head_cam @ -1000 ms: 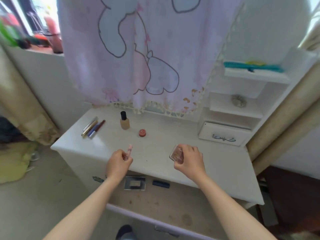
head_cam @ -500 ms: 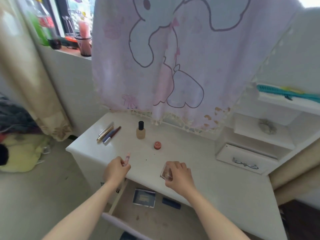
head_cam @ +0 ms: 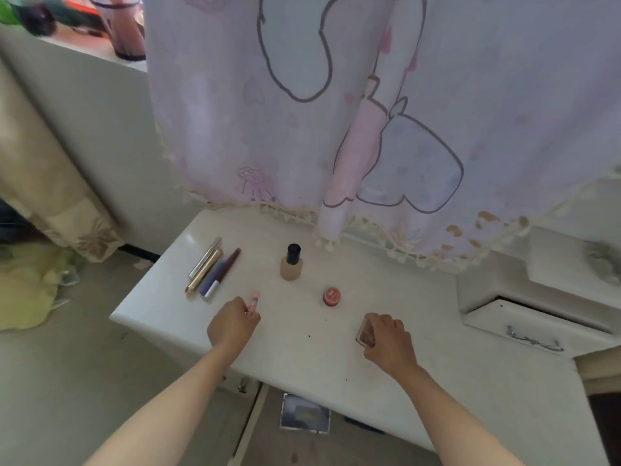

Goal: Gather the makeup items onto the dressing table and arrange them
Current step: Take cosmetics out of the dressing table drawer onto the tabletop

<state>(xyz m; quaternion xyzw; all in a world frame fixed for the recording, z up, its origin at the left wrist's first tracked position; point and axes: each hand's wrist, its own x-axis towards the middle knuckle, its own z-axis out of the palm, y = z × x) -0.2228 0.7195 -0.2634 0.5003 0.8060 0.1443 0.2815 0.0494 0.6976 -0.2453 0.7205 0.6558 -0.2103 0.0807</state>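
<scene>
Head view: left hand [head_cam: 232, 326] around pink tube [head_cam: 253, 301].

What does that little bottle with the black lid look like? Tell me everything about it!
The little bottle stands upright on the white dressing table, near the back, just in front of the curtain's fringe. Its body is short, looks like clear glass and is filled with beige liquid. A tall black cap sits on top, closed. Nothing touches it except the table. The pencils lie to its left, and the small red pot sits in front of it to the right. Neither hand is near it.
</scene>
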